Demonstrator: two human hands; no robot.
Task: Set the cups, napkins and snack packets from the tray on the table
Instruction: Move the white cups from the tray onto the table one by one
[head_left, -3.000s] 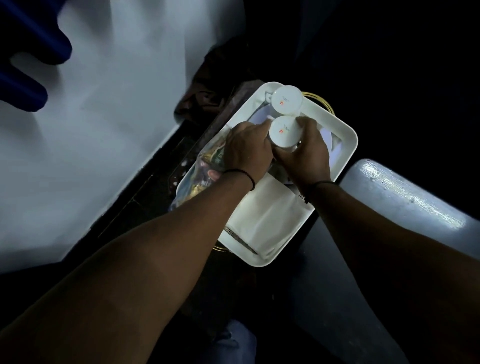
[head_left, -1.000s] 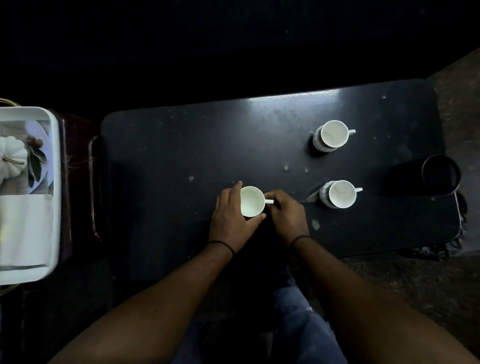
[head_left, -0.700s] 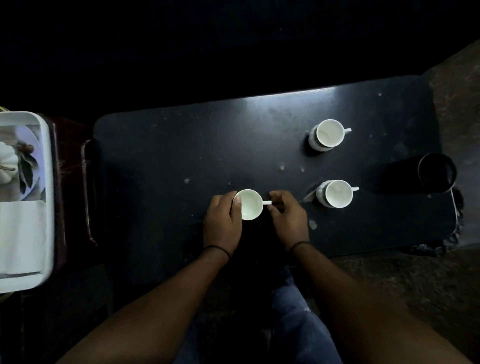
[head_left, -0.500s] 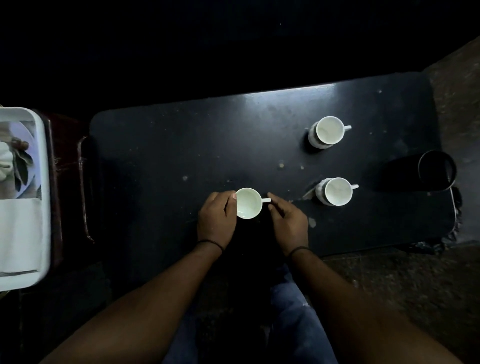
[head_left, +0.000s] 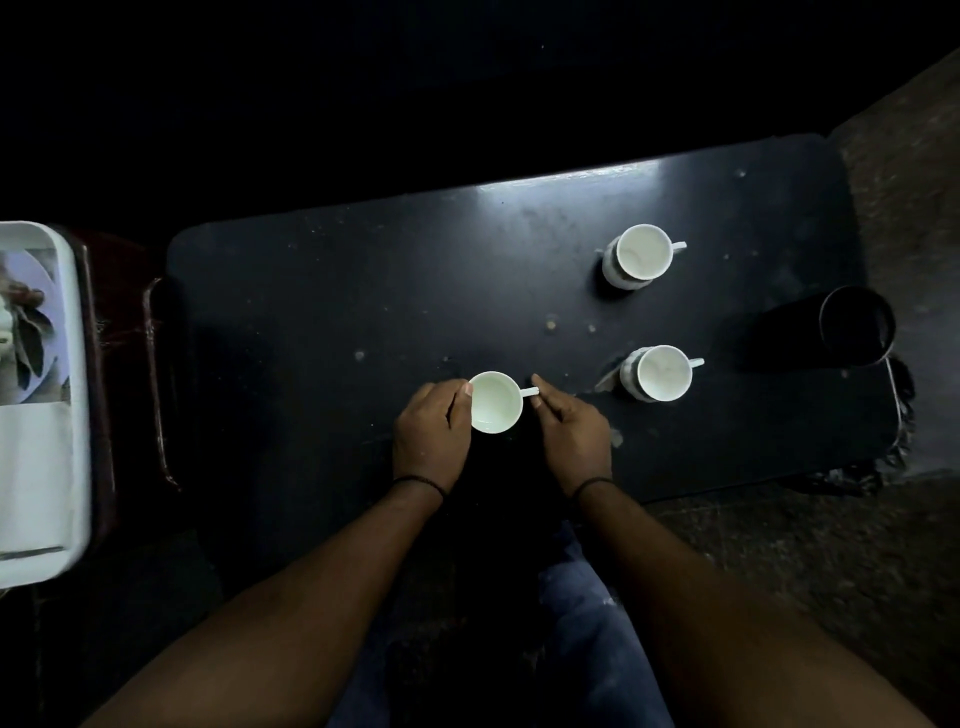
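A white cup (head_left: 495, 401) stands upright on the dark table (head_left: 363, 286) near its front edge, handle pointing right. My left hand (head_left: 431, 434) curls against the cup's left side, thumb on the rim. My right hand (head_left: 571, 426) lies just right of it, fingers loosely stretched, with a fingertip at the end of the handle. Two more white cups stand to the right, one at the back (head_left: 643, 254) and one nearer (head_left: 664, 373). The white tray (head_left: 78, 364) sits at the far left and holds a folded white napkin (head_left: 31, 467).
A black cylindrical container (head_left: 857, 325) stands at the table's right end. The tray rests on a dark reddish stand (head_left: 130, 389) left of the table. My knee in blue jeans (head_left: 582, 649) is below the table's front edge.
Three seconds ago both hands held a cup over the tray. It now stands on the table. In the last second my right fingers loosened from its handle, and the view shifted slightly.
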